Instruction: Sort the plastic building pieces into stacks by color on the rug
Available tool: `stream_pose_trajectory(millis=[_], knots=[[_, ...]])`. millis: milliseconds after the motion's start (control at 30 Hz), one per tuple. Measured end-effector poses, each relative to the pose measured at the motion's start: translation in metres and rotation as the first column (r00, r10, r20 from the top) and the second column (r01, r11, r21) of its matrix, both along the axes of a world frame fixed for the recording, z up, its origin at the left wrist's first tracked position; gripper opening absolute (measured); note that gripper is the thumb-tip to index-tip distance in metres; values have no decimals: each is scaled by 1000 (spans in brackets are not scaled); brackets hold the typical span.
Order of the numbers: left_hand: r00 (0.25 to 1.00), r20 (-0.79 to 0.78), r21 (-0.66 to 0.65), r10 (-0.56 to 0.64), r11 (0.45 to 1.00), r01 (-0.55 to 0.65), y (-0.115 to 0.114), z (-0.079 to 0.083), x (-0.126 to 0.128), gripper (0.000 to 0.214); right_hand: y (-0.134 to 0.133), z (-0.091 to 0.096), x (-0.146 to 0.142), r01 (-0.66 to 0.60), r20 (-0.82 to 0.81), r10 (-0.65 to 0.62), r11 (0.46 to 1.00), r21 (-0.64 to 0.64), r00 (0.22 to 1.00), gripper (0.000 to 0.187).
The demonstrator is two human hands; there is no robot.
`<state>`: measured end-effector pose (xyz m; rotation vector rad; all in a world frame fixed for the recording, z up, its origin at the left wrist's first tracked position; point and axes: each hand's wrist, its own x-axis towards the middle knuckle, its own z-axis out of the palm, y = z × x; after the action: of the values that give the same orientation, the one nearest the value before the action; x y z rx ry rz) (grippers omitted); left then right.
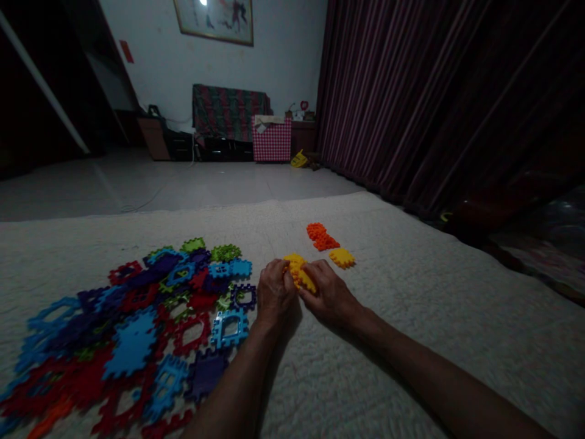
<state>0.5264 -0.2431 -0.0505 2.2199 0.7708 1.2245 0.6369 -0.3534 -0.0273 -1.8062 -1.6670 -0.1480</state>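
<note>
Between my two hands are yellow toothed plastic building pieces (298, 268), held low over the pale quilted cover. My left hand (275, 289) is closed on their left side, thumb against the yellow. From the right, the fingers of my right hand (329, 289) grip the same pieces. How many yellow pieces are there, and whether they are joined, I cannot tell. Just beyond my right hand lies a loose yellow piece (342, 257). Some orange pieces (322, 236) lie behind it. A light blue frame piece (230, 327) and a purple frame piece (244, 296) lie left of my left hand.
A large heap of red, purple, blue and green pieces (132, 341) spreads over the left of the quilted cover (388, 366). Past its far edge is a tiled floor (228, 183), with a checked cloth-covered box (272, 140) by the wall. Dark curtains (388, 91) hang at right.
</note>
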Motion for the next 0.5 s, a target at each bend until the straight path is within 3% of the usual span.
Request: stream_pose_trajectory(millis=[100, 233, 367, 500], knots=[[999, -45, 41, -14, 999, 16, -2, 0, -1, 26, -1, 0, 8, -28, -50, 29, 999, 29, 998, 23], [997, -79, 69, 5, 998, 0, -4, 0, -1, 25, 0, 1, 17, 36, -161, -28, 998, 50, 987, 21], [996, -88, 74, 21, 997, -14, -5, 0, 0, 25, 5, -5, 26, 159, -397, -121, 985, 64, 910, 20], [996, -85, 73, 25, 997, -19, -6, 0, 0, 25, 5, -6, 32, 171, -503, -123, 984, 50, 855, 21]])
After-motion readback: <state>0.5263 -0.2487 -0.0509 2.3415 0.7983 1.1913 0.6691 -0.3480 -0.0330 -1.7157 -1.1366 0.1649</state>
